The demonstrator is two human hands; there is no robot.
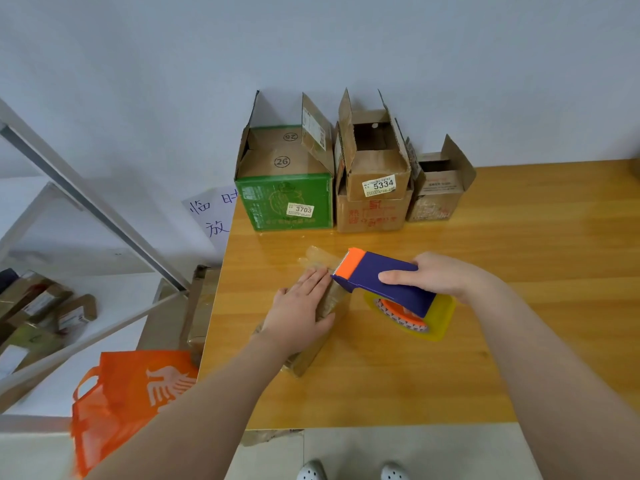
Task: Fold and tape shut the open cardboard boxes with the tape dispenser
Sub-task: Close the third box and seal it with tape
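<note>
While our left hand (pixel 300 308) presses flat, fingers straight, on the small box (pixel 306 362) on the table (pixel 485 358), our right hand (pixel 440 276) grips the blue tape dispenser (pixel 379 276), whose orange toothed end touches that box just beside the left fingertips (pixel 320 274). We note three open boxes (pixel 374 214) at the far edge, well apart, and an orange bag (pixel 128 389) beside the table.

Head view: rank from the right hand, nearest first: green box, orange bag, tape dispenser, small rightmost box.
1. tape dispenser, in the right hand
2. small rightmost box, behind it
3. green box, back left
4. orange bag, floor left
</note>
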